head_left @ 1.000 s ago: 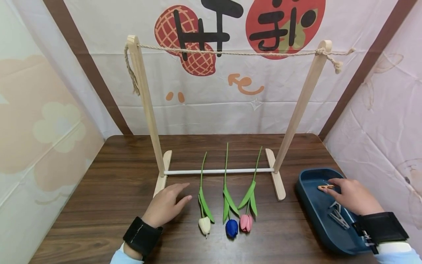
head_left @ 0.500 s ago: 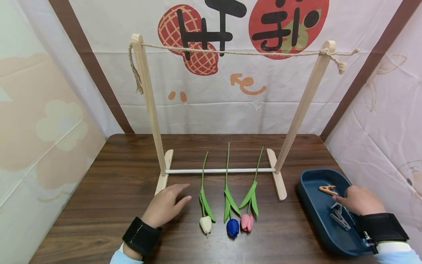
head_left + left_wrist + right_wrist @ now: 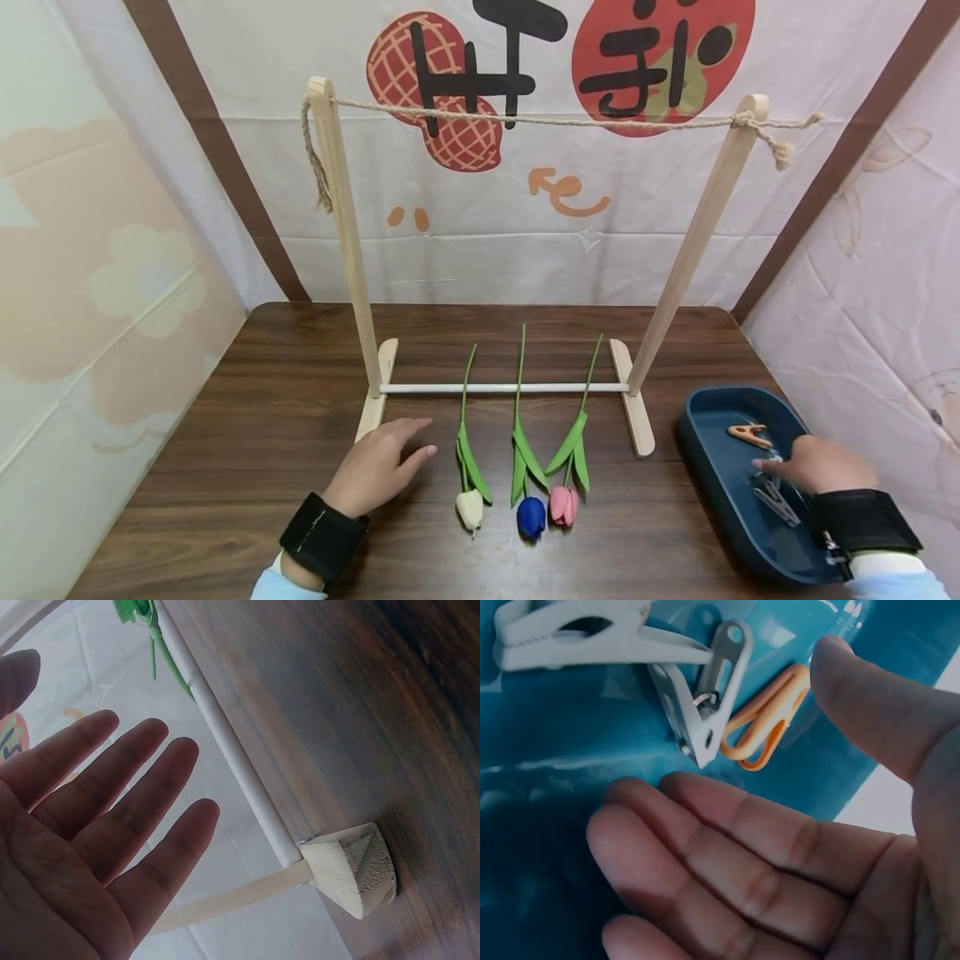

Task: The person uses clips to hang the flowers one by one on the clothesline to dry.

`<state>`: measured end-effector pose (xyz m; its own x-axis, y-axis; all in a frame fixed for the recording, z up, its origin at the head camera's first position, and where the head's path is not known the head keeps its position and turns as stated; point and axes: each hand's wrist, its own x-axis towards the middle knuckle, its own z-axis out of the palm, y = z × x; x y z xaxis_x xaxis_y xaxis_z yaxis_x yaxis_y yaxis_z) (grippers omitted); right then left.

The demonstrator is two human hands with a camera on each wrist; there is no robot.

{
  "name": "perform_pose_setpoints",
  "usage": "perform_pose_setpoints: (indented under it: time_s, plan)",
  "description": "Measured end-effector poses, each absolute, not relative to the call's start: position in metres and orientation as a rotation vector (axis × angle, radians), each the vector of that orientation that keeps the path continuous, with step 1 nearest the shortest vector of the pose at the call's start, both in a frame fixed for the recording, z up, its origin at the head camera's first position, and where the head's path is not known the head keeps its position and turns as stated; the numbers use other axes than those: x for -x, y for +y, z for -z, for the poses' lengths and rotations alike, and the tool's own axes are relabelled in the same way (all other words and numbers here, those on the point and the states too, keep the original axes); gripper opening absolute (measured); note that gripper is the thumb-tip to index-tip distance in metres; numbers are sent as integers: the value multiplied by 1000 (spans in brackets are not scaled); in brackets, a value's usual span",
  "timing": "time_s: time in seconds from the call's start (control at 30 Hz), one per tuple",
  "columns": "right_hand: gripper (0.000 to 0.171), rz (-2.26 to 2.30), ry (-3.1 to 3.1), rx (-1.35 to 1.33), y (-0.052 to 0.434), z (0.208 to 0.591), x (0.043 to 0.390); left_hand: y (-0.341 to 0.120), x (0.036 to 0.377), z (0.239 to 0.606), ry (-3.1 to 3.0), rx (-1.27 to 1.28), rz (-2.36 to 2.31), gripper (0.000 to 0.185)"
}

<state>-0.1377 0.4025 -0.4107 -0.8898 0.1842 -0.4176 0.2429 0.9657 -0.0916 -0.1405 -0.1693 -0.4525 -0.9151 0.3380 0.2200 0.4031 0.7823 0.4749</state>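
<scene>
Head view: the left hand [image 3: 378, 467] rests palm down on the brown bench [image 3: 247, 433], fingers [image 3: 408, 429] straight and loosely spread, holding nothing. It lies just at 5 o'clock of the left foot of the wooden rack [image 3: 348, 242], and the white tulip [image 3: 468, 467] is near it at 3 o'clock. A blue tulip [image 3: 528, 475] and a pink tulip [image 3: 566, 467] lie beside the white one, all three with stems passing under the rack's white crossbar [image 3: 502, 387] and heads pointing to 6 o'clock. A rope [image 3: 540, 121] runs between the tops of the two posts. At the bench's 4 o'clock corner sits a blue tray [image 3: 712, 475]; the right hand [image 3: 821, 467] is inside it, over the grey clothespins [image 3: 772, 496], with an orange clothespin [image 3: 747, 433] apart at its 11 o'clock. Whether the fingers touch a pin cannot be told here.

Left wrist view: the left hand [image 3: 82, 847] shows an open palm, fingers [image 3: 135, 787] straight and slightly apart, with nothing in it. The crossbar [image 3: 232, 757] and a rack foot [image 3: 352, 870] lie beyond the fingertips.

Right wrist view: the right hand [image 3: 780, 855] hovers palm-open above the tray floor [image 3: 547, 787], fingers [image 3: 727, 847] straight and side by side, the thumb apart at 2 o'clock, pinching nothing. The grey clothespins [image 3: 694, 697] lie at 11 o'clock of the fingers, the orange clothespin [image 3: 769, 720] just beside them at 12 o'clock.
</scene>
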Motion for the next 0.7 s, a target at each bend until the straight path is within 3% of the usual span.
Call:
perform_pose_setpoints:
  time_s: [0.27, 0.7]
  plan:
    - [68, 180, 2647, -337, 401, 424, 138, -170, 140, 453, -2855, 596, 804, 42]
    - [59, 195, 2641, -399, 396, 432, 144, -169, 138, 453, -2869, 586, 811, 42]
